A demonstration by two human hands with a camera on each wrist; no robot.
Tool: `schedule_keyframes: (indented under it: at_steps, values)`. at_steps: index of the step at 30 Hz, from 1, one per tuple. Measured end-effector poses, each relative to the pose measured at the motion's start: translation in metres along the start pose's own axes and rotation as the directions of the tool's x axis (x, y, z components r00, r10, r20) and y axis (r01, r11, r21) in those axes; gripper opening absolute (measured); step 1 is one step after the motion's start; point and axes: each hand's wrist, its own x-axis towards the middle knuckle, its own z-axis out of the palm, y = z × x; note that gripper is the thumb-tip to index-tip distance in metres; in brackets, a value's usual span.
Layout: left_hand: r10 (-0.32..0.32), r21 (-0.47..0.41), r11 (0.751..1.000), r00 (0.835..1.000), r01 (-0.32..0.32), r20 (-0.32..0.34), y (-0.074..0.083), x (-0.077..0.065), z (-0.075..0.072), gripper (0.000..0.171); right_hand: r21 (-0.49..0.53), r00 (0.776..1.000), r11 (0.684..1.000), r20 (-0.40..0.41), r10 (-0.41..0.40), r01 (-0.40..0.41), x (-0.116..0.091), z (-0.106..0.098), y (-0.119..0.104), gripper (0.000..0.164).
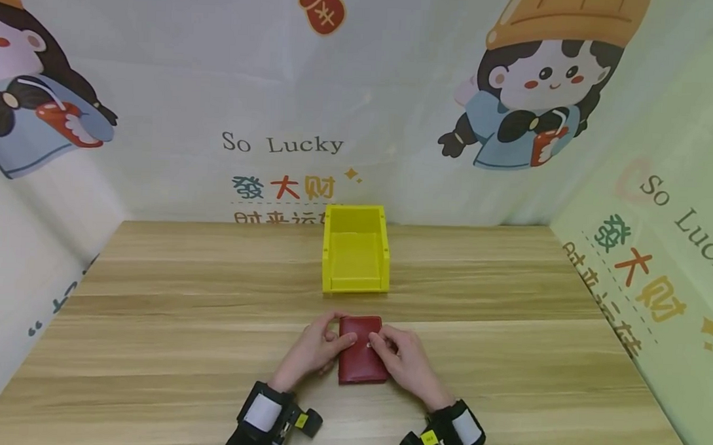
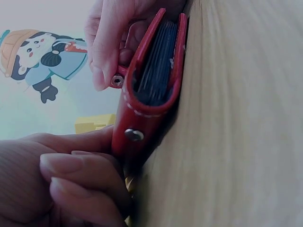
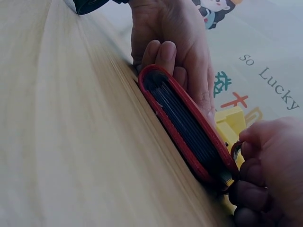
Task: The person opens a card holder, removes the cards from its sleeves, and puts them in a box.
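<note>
A dark red leather card holder (image 1: 360, 367) lies on the table between both hands, its stack of dark inner sleeves (image 3: 182, 123) showing edge-on in the wrist views. My left hand (image 1: 317, 344) holds its left side, thumb on the cover and the other fingers bent beside the rounded spine. In the left wrist view a metal snap stud (image 2: 134, 135) shows on that spine. From the right, my right hand (image 1: 407, 358) pinches the card holder's small strap (image 2: 117, 79), which bears a metal snap and stands away from the cover.
Behind the card holder stands a yellow open bin (image 1: 354, 284) on the wood-grain table (image 1: 212, 296). Printed cloth walls (image 1: 394, 165) with cartoon figures enclose the back and sides. Each wrist wears a black strap with a small camera (image 1: 308, 422).
</note>
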Motion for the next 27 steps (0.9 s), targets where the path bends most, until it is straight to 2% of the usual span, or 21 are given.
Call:
schedule_keyframes:
  at_steps: [6, 13, 18, 20, 27]
  values:
    - [-0.01, -0.009, 1.0, 1.0, 0.01, 0.004, 0.001, 0.0, -0.001, 0.044, 0.102, 0.998, 0.994, -0.02, 0.051, -0.049, -0.002, -0.004, 0.001, 0.03]
    - [0.018, -0.026, 1.0, 1.0, -0.018, 0.021, 0.003, -0.003, -0.001, 0.042, 0.098, 0.991, 0.995, -0.132, -0.002, 0.015, -0.011, -0.011, 0.009, 0.027]
    - [0.015, -0.026, 1.0, 1.0, -0.015, 0.015, 0.004, -0.004, -0.002, 0.042, -0.032, 0.965, 0.996, -0.247, -0.089, 0.083, -0.017, -0.019, 0.017, 0.025]
    - [0.011, -0.022, 1.0, 1.0, -0.01, 0.012, 0.004, -0.004, -0.001, 0.042, -0.098, 0.955, 0.992, -0.276, -0.106, 0.082, -0.018, -0.021, 0.02, 0.026]
    - [0.011, -0.02, 1.0, 1.0, -0.011, 0.007, 0.003, -0.003, -0.001, 0.043, -0.285, 0.948, 0.957, -0.287, -0.139, 0.054, -0.021, -0.026, 0.026, 0.04]
